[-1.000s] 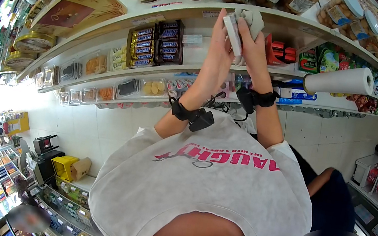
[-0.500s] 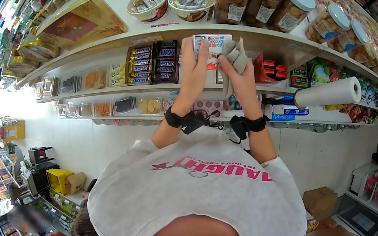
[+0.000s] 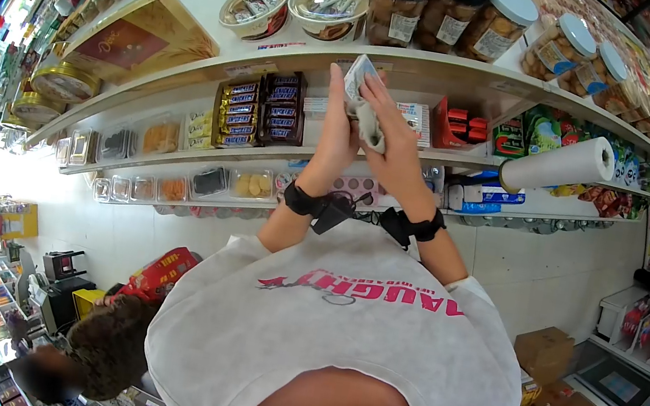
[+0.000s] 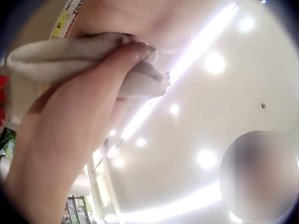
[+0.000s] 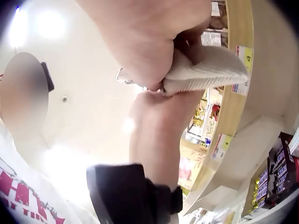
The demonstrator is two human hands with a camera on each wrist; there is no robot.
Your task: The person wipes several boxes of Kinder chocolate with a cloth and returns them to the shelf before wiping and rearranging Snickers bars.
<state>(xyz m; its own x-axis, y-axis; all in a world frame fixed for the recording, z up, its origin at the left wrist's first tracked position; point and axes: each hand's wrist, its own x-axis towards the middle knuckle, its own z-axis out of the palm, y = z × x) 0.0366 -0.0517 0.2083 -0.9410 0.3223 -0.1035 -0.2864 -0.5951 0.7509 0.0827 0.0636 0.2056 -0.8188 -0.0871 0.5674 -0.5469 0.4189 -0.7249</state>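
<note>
In the head view, a small white box [image 3: 359,77] stands tilted between both hands, below the upper shelf's edge. My left hand [image 3: 338,132] holds it from the left, palm facing inward. My right hand [image 3: 395,142] holds a grey cloth [image 3: 369,127] against the box, fingers extended over it. The left wrist view shows the cloth [image 4: 51,58] folded under the right thumb, with my left hand [image 4: 135,18] above. In the right wrist view, the cloth [image 5: 205,70] sticks out from my right hand [image 5: 145,42]; the box is mostly hidden there.
Jars [image 3: 393,25] and round tubs [image 3: 329,10] stand on the upper shelf [image 3: 281,54]. Below are Snickers boxes [image 3: 281,105], a red display box [image 3: 462,127] and a white roll [image 3: 559,165] sticking outward. A person in camouflage [image 3: 107,347] is at lower left.
The box has turned from showing its printed face to nearly edge-on. My right hand and the cloth have moved left over it. A person carrying something red has appeared at lower left.
</note>
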